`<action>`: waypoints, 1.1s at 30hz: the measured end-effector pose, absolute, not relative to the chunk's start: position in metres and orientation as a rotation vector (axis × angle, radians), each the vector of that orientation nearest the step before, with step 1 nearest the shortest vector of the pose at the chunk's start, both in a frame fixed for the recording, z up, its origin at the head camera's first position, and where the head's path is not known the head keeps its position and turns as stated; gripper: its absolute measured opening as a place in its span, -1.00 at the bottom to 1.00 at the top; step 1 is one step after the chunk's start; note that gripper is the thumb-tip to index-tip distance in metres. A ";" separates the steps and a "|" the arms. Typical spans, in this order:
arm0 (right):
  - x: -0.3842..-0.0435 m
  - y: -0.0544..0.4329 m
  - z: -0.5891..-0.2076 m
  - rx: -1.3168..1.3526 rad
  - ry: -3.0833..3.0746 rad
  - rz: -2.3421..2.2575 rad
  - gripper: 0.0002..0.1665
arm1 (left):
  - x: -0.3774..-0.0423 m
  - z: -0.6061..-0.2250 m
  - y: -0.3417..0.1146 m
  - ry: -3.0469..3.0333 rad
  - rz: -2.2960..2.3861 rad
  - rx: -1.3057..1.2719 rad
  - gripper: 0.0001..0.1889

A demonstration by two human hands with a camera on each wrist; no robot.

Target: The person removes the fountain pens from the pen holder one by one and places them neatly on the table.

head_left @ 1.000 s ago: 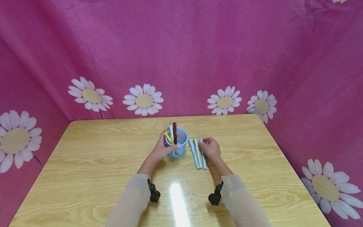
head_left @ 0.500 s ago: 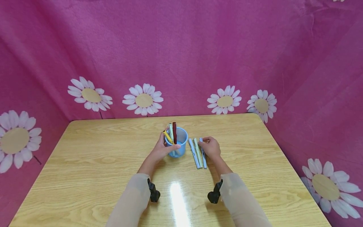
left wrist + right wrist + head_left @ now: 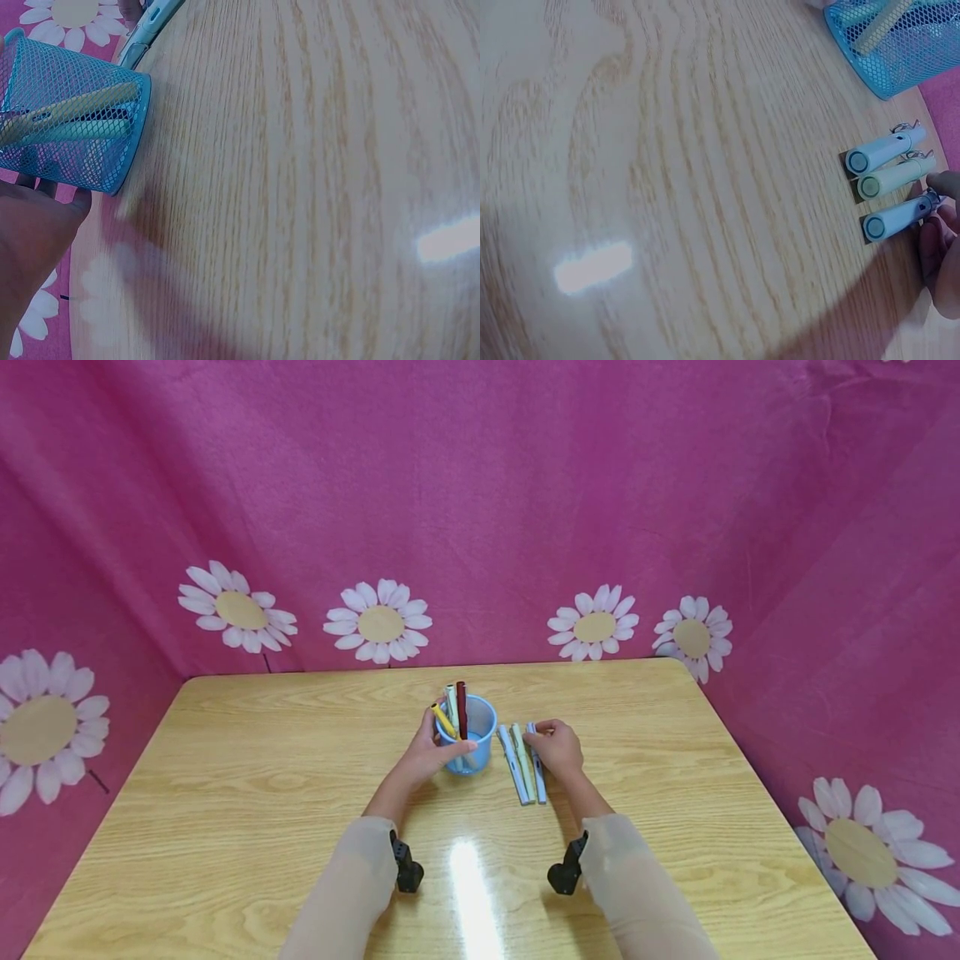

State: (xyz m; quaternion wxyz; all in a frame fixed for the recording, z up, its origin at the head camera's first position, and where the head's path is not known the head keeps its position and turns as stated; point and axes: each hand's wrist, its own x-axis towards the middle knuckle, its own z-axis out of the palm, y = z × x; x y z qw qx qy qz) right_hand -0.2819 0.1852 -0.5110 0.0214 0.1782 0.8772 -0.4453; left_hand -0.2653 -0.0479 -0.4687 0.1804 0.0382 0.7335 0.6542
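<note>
My left hand (image 3: pixel 426 758) grips a blue mesh pen cup (image 3: pixel 486 750), thumb at the near rim and fingers round its left side. A yellow pen (image 3: pixel 446 722), a dark red pen (image 3: pixel 462 710) and a pale green pen (image 3: pixel 452 703) lean in the cup. To the right of it, three pens lie side by side on the table: a pale blue pen (image 3: pixel 513 765), a light green pen (image 3: pixel 523 763) and a second pale blue pen (image 3: pixel 897 218) at the right. My right hand (image 3: pixel 557 750) pinches that rightmost pen near its far end.
The wooden table (image 3: pixel 262 793) carries a bright light reflection (image 3: pixel 476 893) near its front. A pink curtain (image 3: pixel 480 510) with white daisies hangs behind and along both sides. Both sleeves bear a black wrist camera (image 3: pixel 408 870).
</note>
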 end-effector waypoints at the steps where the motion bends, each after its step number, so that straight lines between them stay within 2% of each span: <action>1: -0.282 0.185 -0.511 0.556 2.723 -1.373 -0.54 | -0.267 -0.473 -0.048 2.078 1.853 0.108 -0.05; 4: -0.282 0.185 -0.512 0.559 2.732 -1.367 -0.54 | -0.273 -0.486 -0.047 2.098 1.871 0.104 -0.07; 25: -0.280 0.185 -0.508 0.534 2.703 -1.500 -0.58 | -0.271 -0.485 -0.047 2.111 1.840 0.129 -0.09; 33: -0.280 0.188 -0.508 0.535 2.604 -1.672 -0.60 | -0.262 -0.462 -0.050 2.061 1.823 0.148 -0.02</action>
